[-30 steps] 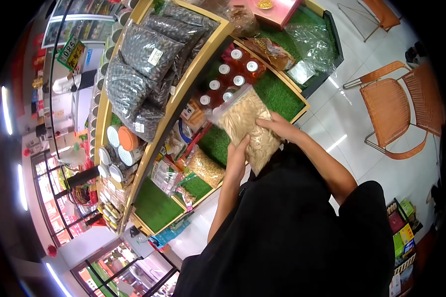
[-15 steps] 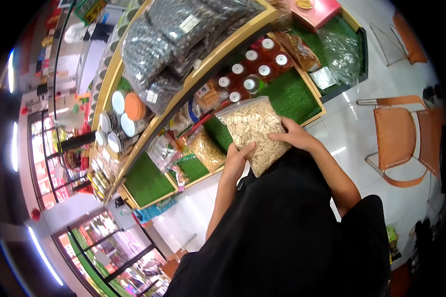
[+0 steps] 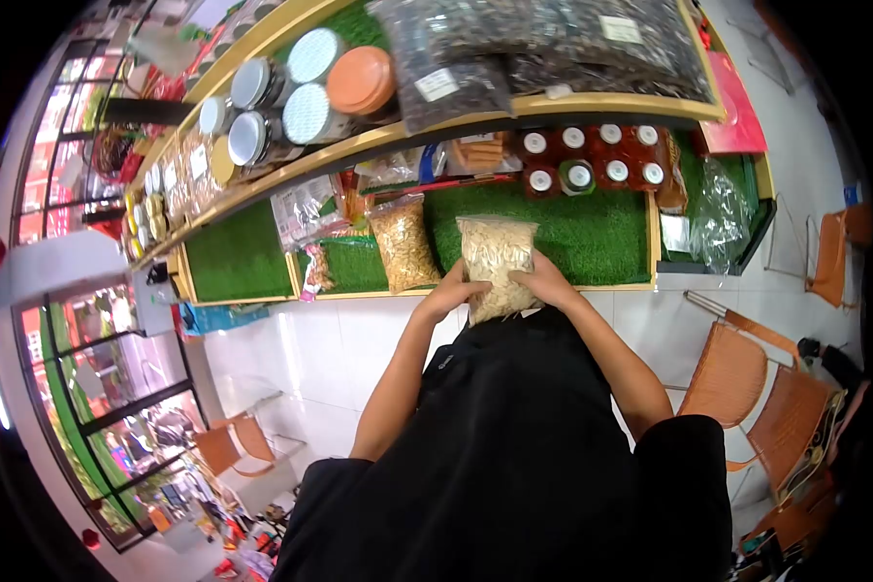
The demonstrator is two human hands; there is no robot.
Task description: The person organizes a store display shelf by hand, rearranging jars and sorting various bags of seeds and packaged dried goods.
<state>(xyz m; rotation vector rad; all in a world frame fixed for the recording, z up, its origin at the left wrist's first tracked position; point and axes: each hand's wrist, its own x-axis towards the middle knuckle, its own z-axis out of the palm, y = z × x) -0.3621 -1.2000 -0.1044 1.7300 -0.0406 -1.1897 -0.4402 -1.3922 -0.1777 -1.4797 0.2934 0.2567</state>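
Swung since half a second ago: my head view has turned, so the display's front edge now runs nearly level across the picture, and the seed bag [image 3: 498,260], tilted before, stands close to upright. Both hands have kept their places on it, one each side.

Grip: left hand [image 3: 453,292] and right hand [image 3: 545,282] closed on the lower sides of the bag, thumbs laid over its near face; fingers behind it hidden from me. Top strip above the hands, free of both. My reading: the hold is steady and the bag now faces squarely up to me. Whether it touches the front edge, I can't tell.

Just left of the grip, a bag of golden-brown pieces [image 3: 404,244] leans in the display. Directly beyond the grip, green turf [image 3: 577,228]. Further out, ahead and right, white-capped bottles [image 3: 616,172]; ahead-left, an orange-lidded jar [image 3: 361,80]. Beyond the bottles, dark-filled bags [image 3: 606,63] on the upper tier.
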